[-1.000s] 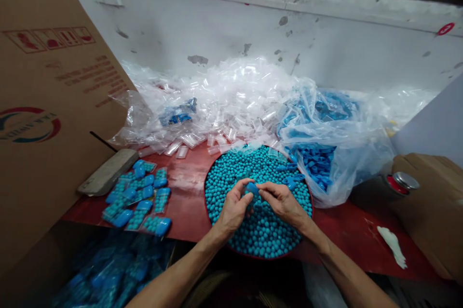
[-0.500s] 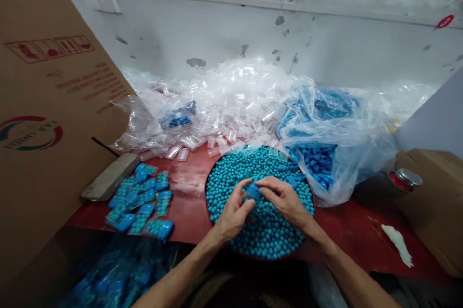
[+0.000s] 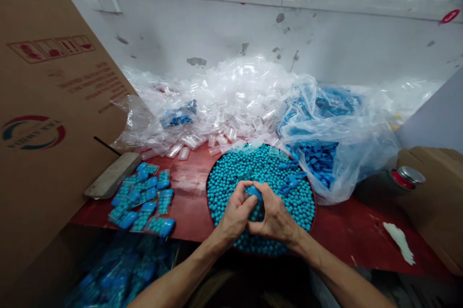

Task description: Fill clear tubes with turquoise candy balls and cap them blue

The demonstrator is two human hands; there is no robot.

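Note:
Over a round red-rimmed tray (image 3: 207, 187) full of small turquoise balls (image 3: 231, 168), my two hands meet around one small clear container with a blue cap (image 3: 254, 192). My left hand (image 3: 234, 211) is closed on its left side, thumb against the cap. My right hand (image 3: 277, 216) wraps it from the right, fingers curled about the cap and body. The fingers partly hide the container's lower part. A few loose blue plastic pieces (image 3: 293, 180) lie on the balls to the right of my hands.
Filled blue-capped containers (image 3: 148, 197) lie at left by a grey block (image 3: 114, 175). Behind the tray are heaped clear containers (image 3: 231, 110). A plastic bag of blue pieces (image 3: 320, 163) stands right, near a metal-lidded flask (image 3: 408, 176). A cardboard box (image 3: 43, 91) rises at left.
My right hand has come down and closed around the capped container, its thumb side now against my left hand. Both hands are pressed closer together. The loose blue pieces show more fully.

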